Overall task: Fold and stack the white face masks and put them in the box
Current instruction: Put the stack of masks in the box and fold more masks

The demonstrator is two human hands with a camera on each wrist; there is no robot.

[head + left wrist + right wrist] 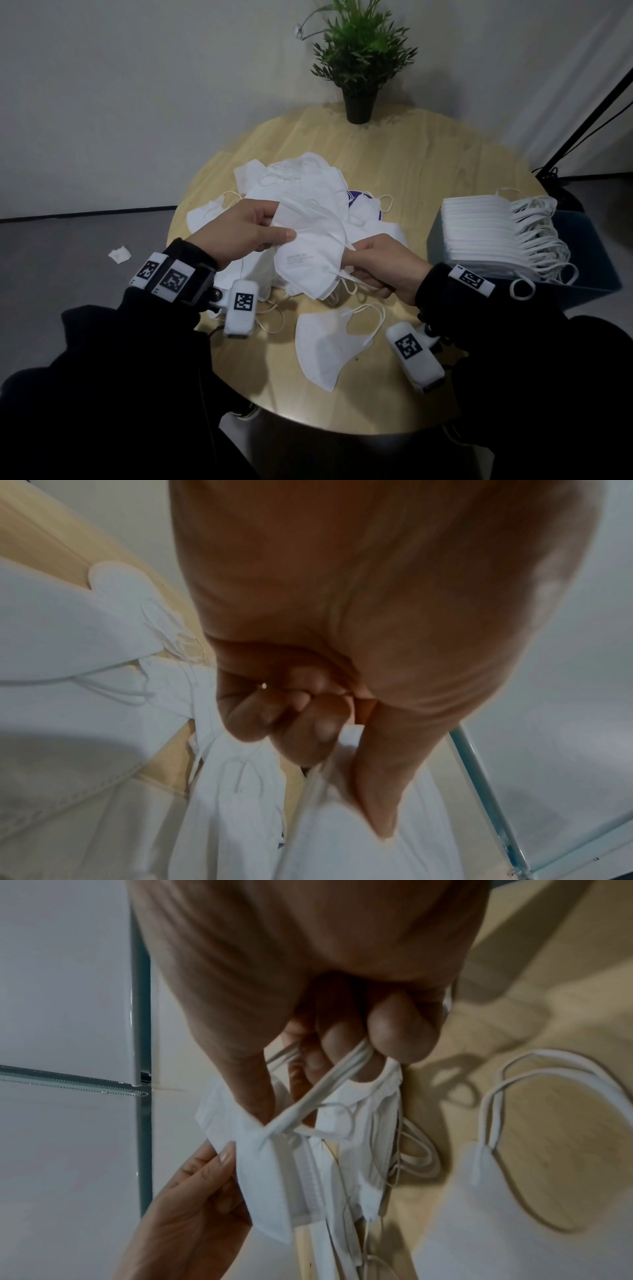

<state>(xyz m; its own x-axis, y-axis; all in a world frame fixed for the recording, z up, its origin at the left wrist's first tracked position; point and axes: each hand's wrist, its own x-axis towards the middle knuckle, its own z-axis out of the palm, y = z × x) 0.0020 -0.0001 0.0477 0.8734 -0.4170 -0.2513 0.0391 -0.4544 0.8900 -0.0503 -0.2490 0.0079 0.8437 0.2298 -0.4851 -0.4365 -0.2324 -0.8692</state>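
Your table is pale wood grain with a smooth, faintly shiny finish. The masks look like soft matt white nonwoven cloth with thin cord loops. The box seems matt dark blue, perhaps plastic. Your sleeves are matt black fabric.

Round wooden table: mask pile, folded mask, potted plant, perhaps box.

Head view looks down over the table; 2 wrist views sit close, sharing its tabletop.
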